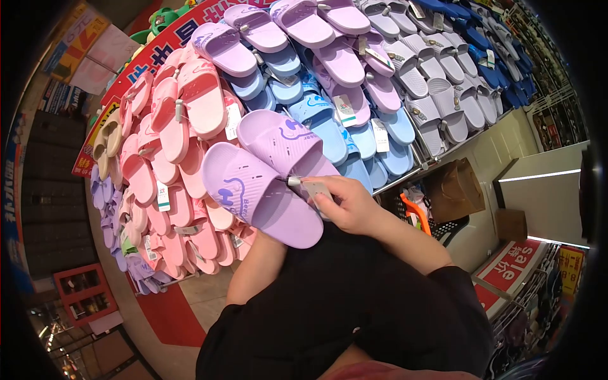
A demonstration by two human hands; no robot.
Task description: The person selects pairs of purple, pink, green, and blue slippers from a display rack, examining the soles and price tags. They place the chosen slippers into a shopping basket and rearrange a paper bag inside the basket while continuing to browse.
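Clearly, right hand (351,206) grips purple slippers (266,183) — tag, perhaps.

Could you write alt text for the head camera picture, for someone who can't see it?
A person's right hand holds a pair of lilac foam slide sandals and fingers the white paper tag clipped between them. The left hand is hidden behind the pair. Behind hangs a shop display wall of pink slide sandals, blue slide sandals and grey slide sandals.
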